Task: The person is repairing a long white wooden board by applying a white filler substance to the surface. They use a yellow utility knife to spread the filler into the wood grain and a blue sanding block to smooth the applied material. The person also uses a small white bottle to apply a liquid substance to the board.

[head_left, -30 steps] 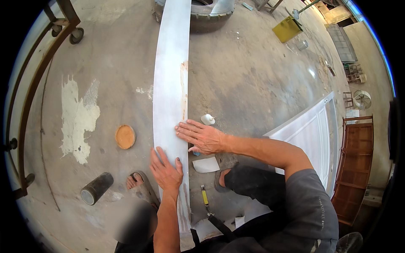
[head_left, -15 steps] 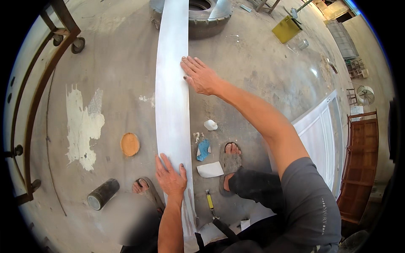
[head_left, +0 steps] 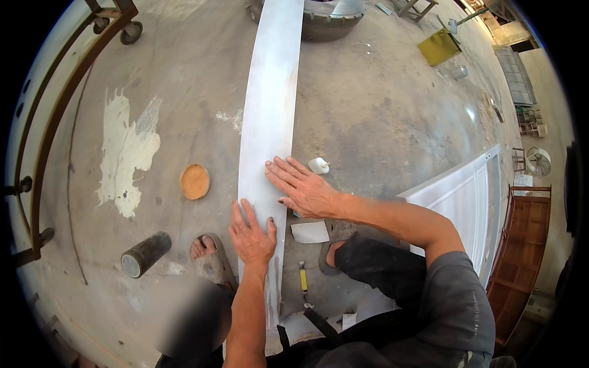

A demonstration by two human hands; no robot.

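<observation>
A long white board runs away from me between my feet, its far end over a tyre. My left hand lies on the near part of the board, fingers stretched and thumb apart at its left side. A little farther along, my right hand rests flat across the right edge, fingers spread over the white surface. Neither hand holds anything. Beside the right hand a small white object sits on the floor. Under the right wrist lies a white sheet, with a blue scrap mostly hidden behind the hand.
A round tub of orange-brown stuff and a dark cylinder stand left. A yellow-handled tool lies near my right foot. A white panelled door leans at right. The tyre, a wheeled frame and a yellow container are farther off.
My right hand has slid back along the board toward me, close to the left hand. The left hand stays on the near part. The view has shifted a little.
</observation>
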